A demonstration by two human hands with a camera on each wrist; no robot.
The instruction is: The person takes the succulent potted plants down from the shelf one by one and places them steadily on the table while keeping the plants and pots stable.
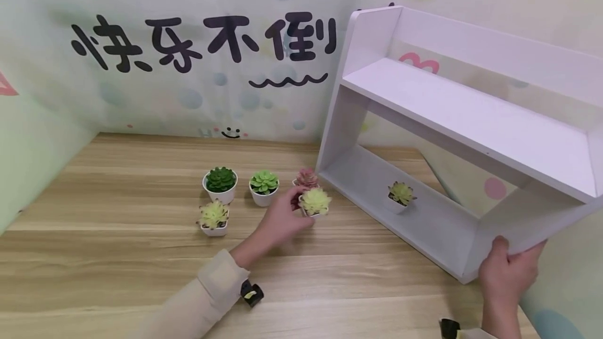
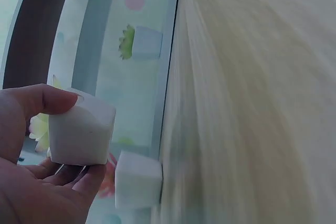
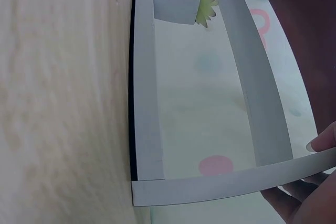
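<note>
My left hand [image 1: 284,218] holds a yellow-green potted succulent [image 1: 316,202] above the table, just left of the white shelf [image 1: 471,111]. In the left wrist view, thumb and fingers pinch the sides of its white pot [image 2: 83,132]. Partly hidden behind that hand stands a reddish-pink succulent [image 1: 307,177] in a white pot. My right hand [image 1: 509,271] grips the shelf's right side panel, thumb on the inner face; the right wrist view has its fingers [image 3: 286,200] on the outer face. Another yellow-green succulent [image 1: 401,195] sits on the shelf's lower board.
To the left on the wooden table [image 1: 118,255] stand a dark green succulent [image 1: 220,180], a light green one [image 1: 264,183] and a yellow-green one [image 1: 214,215], all in white pots. A printed wall cloth [image 1: 198,103] hangs behind. The shelf stands angled at the table's right.
</note>
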